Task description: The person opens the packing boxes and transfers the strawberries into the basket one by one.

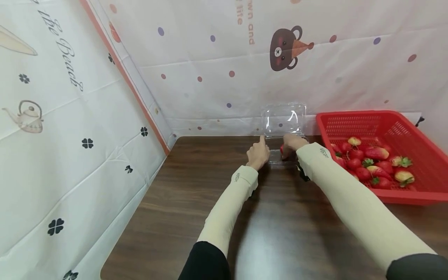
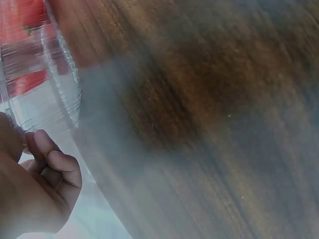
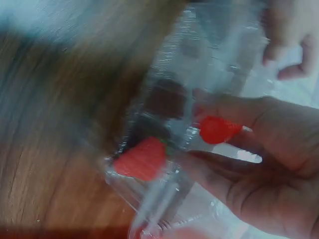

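A clear plastic clamshell box (image 1: 282, 121) stands at the table's far edge with its lid raised. My left hand (image 1: 260, 147) is at the box's left rim; in the left wrist view the hand (image 2: 27, 143) has curled fingers and pinches that rim (image 2: 62, 84). My right hand (image 1: 285, 149) reaches into the box's base from the right. Seen from the right wrist, the right hand (image 3: 227, 142) pinches a small red strawberry (image 3: 218, 129) between thumb and fingers over the box. Another strawberry (image 3: 142, 158) lies inside the box (image 3: 169, 104).
A red plastic basket (image 1: 413, 132) holding several strawberries (image 1: 371, 163) sits on the dark wooden table (image 1: 196, 194) to the right of the box. Patterned sheets (image 1: 70, 128) wall in the left and back sides.
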{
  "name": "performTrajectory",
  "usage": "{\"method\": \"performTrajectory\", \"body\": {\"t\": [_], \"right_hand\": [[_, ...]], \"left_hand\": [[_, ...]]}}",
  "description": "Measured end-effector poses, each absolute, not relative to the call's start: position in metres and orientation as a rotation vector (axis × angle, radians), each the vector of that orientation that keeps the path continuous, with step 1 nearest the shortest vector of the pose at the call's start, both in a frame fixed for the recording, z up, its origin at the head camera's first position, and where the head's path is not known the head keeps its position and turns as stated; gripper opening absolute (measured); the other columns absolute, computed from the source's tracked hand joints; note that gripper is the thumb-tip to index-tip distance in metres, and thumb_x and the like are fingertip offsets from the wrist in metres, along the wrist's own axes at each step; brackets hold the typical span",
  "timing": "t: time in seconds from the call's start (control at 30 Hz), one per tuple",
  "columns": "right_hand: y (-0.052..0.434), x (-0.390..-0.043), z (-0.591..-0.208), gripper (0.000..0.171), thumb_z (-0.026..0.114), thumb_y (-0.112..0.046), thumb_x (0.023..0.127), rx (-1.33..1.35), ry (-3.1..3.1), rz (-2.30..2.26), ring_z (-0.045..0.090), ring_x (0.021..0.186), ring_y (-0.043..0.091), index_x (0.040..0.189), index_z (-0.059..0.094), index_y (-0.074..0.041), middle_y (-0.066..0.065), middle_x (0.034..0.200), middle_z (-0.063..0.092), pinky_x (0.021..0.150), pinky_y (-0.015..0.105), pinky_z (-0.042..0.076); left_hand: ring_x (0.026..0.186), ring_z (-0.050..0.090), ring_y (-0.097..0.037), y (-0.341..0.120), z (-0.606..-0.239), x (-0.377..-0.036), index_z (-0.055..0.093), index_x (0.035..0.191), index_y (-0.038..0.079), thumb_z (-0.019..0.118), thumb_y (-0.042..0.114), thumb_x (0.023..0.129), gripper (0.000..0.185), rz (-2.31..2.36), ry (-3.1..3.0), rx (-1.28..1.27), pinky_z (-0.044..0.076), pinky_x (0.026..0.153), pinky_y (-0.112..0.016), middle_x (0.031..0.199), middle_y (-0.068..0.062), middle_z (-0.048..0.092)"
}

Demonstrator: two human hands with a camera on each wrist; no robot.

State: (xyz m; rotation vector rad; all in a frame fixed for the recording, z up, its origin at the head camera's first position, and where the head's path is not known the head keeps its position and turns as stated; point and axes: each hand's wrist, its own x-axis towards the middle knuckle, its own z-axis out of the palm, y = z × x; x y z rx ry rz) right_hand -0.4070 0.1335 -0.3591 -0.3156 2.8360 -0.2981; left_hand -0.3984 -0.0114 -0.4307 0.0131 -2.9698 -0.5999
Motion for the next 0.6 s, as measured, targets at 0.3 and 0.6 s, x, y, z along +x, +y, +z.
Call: {"method": "performTrajectory", "body": {"t": [0.3, 0.6], "right_hand": [[0.166, -0.411, -0.324, 0.022, 0.076, 0.002, 0.072, -0.445, 3.013, -0.448, 0.059, 0.077, 0.033, 0.089, 0.062, 0.007, 0.021, 0.083, 0.064, 0.073, 0.046, 0.054], [0.230, -0.407, -0.273, 0.020, 0.073, -0.002, 0.081, -0.470, 3.136, -0.262, 0.065, 0.084, 0.042, 0.095, 0.062, 0.008, 0.026, 0.090, 0.067, 0.073, 0.054, 0.056]], "left_hand": [[0.092, 0.075, -0.028, -0.009, -0.420, -0.391, 0.043, 0.146, 0.024, 0.053, 0.026, 0.103, 0.044, -0.544, -2.986, 0.015, 0.057, 0.075, -0.043, 0.108, -0.012, 0.077], [0.093, 0.075, -0.026, -0.002, -0.417, -0.390, 0.042, 0.146, 0.023, 0.055, 0.026, 0.102, 0.046, -0.451, -3.001, -0.017, 0.057, 0.076, -0.041, 0.109, -0.010, 0.077]]}}
